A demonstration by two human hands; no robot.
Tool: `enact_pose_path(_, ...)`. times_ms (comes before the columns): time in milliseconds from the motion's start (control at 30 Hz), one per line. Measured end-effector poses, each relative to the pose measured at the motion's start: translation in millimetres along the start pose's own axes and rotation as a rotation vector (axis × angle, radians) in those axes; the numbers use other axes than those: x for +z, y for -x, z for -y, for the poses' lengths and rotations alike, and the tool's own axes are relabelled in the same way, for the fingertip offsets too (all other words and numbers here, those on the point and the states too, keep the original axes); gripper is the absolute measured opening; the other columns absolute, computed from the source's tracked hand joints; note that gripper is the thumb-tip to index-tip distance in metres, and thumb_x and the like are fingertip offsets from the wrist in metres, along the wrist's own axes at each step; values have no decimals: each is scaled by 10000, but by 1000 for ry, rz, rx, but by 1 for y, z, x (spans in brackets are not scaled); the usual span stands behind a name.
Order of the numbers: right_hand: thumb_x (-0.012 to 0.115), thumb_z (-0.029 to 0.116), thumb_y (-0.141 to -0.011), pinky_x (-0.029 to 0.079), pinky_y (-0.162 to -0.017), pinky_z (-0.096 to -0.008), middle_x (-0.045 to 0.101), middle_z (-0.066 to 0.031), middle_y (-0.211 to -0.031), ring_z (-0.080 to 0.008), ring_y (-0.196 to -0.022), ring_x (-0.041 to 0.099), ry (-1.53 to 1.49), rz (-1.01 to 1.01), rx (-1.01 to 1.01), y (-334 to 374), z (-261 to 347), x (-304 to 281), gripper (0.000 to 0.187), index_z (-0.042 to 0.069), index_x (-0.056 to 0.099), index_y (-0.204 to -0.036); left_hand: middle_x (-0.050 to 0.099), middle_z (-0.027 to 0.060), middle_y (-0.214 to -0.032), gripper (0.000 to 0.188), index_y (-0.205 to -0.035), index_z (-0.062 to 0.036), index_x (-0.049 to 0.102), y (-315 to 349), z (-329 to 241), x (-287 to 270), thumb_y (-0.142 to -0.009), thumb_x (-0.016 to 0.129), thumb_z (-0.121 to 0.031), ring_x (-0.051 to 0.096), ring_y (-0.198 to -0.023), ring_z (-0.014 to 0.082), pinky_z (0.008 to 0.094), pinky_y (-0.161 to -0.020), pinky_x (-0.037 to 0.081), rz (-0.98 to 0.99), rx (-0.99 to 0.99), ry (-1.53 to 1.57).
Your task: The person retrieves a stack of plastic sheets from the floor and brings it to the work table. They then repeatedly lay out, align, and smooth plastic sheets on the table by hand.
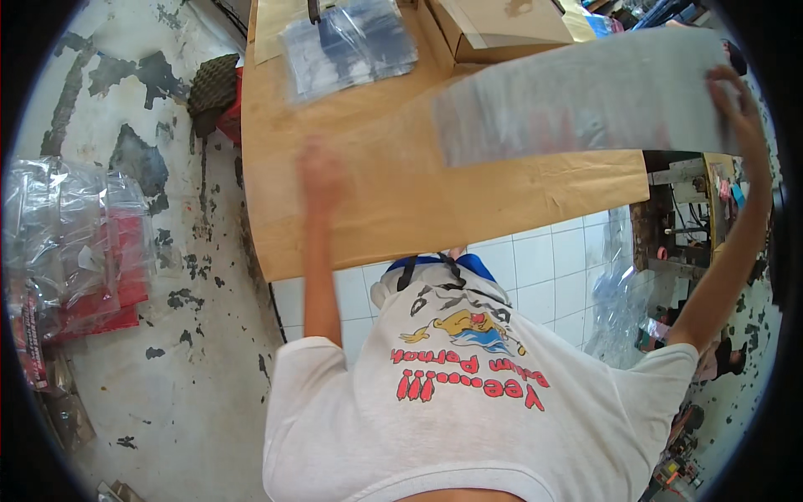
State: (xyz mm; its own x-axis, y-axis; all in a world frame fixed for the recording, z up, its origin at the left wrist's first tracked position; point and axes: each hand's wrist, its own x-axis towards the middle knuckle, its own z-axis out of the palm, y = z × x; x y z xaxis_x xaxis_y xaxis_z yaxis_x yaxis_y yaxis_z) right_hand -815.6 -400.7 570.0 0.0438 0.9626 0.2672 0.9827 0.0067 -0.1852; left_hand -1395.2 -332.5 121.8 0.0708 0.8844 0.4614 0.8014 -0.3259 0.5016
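Note:
A long, translucent grey plastic sheet (577, 100) stretches over the right part of the brown-covered table (376, 209), its surface smeared by motion. My right hand (739, 113) grips its right end, past the table's right edge. Over the left part of the table is my left hand (322, 176), too blurred to show its fingers. A faint, see-through smear lies between that hand and the sheet's left end; I cannot tell whether the hand holds any of it. Beyond my left hand, a stack of clear plastic bags (351, 50) lies flat at the table's far side.
An open cardboard box (493, 33) stands at the far middle of the table. Packs of clear and red plastic (84, 251) are at the far left by the peeling wall. Crumpled clear plastic (615, 293) lies on the white tiles, right. Shelving with cables (686, 209) stands beside it.

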Motion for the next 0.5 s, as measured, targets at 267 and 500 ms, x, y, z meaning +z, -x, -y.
enact_pose_path(267,667,165,-880,361,-926,-239,600,18,-955,-79,-985,504,-245,176,32,-18,-70,109,186,22,630,-993,244,153,-1549,713,-1470,-74,325,29,-72,49,-926,454,-518,191,-1442,295,518,-1153,122,295,-139,-370)
enact_pose_path(500,710,121,-862,407,-695,-184,546,57,-843,-33,-778,489,-562,177,246,10,-274,251,117,63,617,-903,230,116,-1559,739,-1478,-106,318,45,26,-38,-910,479,-550,204,-1437,278,487,-1157,124,295,-214,-553)
